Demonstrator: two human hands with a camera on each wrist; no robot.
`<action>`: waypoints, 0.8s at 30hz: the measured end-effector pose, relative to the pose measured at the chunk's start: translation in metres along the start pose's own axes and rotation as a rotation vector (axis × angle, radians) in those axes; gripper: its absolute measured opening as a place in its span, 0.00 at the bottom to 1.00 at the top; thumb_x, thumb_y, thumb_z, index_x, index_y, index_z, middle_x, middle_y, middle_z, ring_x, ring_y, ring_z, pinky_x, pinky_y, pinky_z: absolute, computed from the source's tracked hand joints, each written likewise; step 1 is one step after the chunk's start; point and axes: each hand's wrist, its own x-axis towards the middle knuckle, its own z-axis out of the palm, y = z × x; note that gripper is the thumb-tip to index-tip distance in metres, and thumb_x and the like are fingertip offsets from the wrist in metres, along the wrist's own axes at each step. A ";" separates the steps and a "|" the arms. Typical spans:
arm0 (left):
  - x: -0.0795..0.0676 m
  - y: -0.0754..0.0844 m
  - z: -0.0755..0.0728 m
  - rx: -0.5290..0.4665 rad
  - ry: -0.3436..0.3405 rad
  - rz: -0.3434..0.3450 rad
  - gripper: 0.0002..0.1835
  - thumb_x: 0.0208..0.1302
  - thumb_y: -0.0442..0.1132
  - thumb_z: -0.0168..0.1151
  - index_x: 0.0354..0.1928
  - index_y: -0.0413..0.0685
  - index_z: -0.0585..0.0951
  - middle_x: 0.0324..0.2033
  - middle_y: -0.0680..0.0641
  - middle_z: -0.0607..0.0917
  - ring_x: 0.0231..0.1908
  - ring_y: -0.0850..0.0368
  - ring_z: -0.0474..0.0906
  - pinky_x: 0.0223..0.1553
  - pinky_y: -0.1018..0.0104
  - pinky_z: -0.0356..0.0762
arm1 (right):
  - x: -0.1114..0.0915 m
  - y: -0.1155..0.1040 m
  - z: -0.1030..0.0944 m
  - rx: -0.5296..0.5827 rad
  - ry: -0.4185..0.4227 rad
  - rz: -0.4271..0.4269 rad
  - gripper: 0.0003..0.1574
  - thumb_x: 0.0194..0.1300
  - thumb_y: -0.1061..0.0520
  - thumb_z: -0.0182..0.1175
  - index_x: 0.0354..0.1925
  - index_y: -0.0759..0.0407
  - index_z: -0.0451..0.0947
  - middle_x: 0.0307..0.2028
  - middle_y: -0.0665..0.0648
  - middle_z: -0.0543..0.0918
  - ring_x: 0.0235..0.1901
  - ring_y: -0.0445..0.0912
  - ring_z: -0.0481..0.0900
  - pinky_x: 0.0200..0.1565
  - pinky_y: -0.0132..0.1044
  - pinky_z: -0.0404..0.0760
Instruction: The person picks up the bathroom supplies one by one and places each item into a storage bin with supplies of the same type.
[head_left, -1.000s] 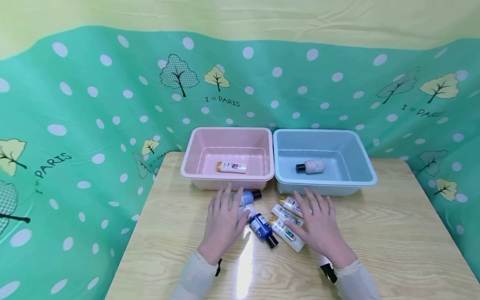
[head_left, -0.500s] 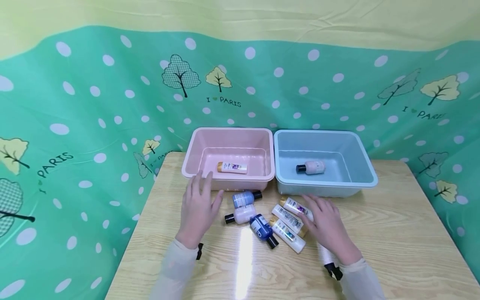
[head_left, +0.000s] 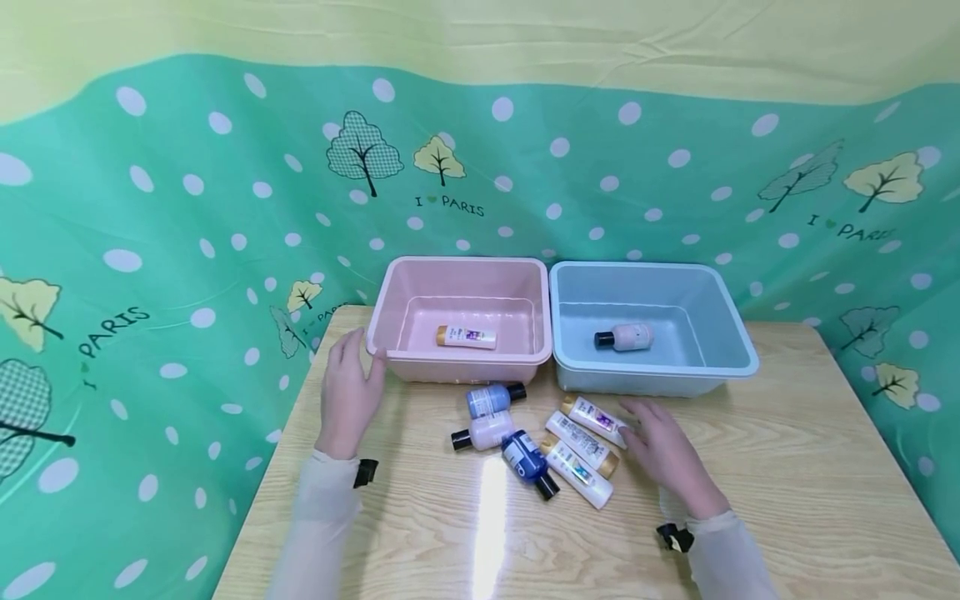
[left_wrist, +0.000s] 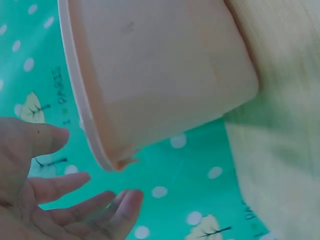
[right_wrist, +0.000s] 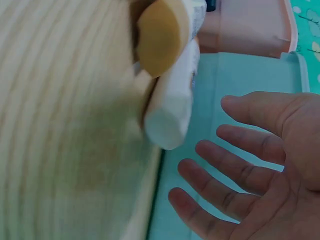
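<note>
My left hand [head_left: 349, 396] is beside the front left corner of the pink bin [head_left: 465, 369], fingers loosely extended and holding nothing. In the left wrist view its fingers [left_wrist: 60, 187] spread near the bin's rim. My right hand [head_left: 671, 454] hovers just right of three white bottles with gold caps, closest to the upper bottle [head_left: 596, 419]; the middle bottle [head_left: 581, 443] and lower bottle [head_left: 579, 475] lie alongside it. In the right wrist view its fingers [right_wrist: 225, 172] are apart with nothing between them. Left of these lie a light blue bottle [head_left: 487, 401], a lilac bottle [head_left: 491, 431] and a dark blue bottle [head_left: 523, 454], all black-capped.
Against the patterned curtain [head_left: 600, 167], a blue bin [head_left: 645, 382] stands right of the pink one. It contains a black-capped lilac bottle [head_left: 632, 337]. A gold-capped white bottle [head_left: 472, 337] lies in the pink bin. All stand on a wooden table [head_left: 810, 467].
My left hand has moved left from over the black-capped bottles to the pink bin's corner, uncovering them. My right hand has drawn back slightly right from the white bottles.
</note>
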 end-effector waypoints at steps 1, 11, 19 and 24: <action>0.001 -0.003 0.000 -0.019 -0.012 -0.021 0.30 0.74 0.42 0.57 0.71 0.34 0.66 0.67 0.29 0.66 0.62 0.32 0.69 0.57 0.36 0.73 | 0.000 0.001 0.001 0.007 -0.014 0.019 0.30 0.68 0.62 0.64 0.65 0.69 0.70 0.57 0.72 0.76 0.54 0.65 0.76 0.54 0.62 0.77; 0.010 -0.025 0.004 -0.273 -0.071 -0.157 0.27 0.75 0.47 0.57 0.68 0.38 0.72 0.59 0.34 0.78 0.51 0.37 0.81 0.48 0.47 0.83 | 0.004 0.011 0.008 0.074 -0.097 0.100 0.27 0.67 0.62 0.64 0.62 0.71 0.72 0.50 0.68 0.81 0.43 0.55 0.81 0.45 0.53 0.83; 0.013 -0.035 0.008 -0.365 -0.084 -0.251 0.28 0.73 0.50 0.60 0.68 0.43 0.73 0.56 0.38 0.81 0.49 0.42 0.82 0.42 0.58 0.85 | 0.006 0.012 0.009 0.059 -0.152 0.123 0.19 0.66 0.63 0.66 0.55 0.67 0.79 0.42 0.59 0.82 0.38 0.48 0.78 0.40 0.45 0.81; 0.014 -0.035 0.006 -0.370 -0.087 -0.235 0.30 0.71 0.53 0.62 0.68 0.44 0.73 0.56 0.37 0.81 0.50 0.40 0.82 0.46 0.49 0.84 | 0.007 0.013 0.009 0.071 -0.172 0.134 0.20 0.64 0.62 0.68 0.54 0.67 0.79 0.37 0.55 0.80 0.34 0.46 0.74 0.35 0.41 0.77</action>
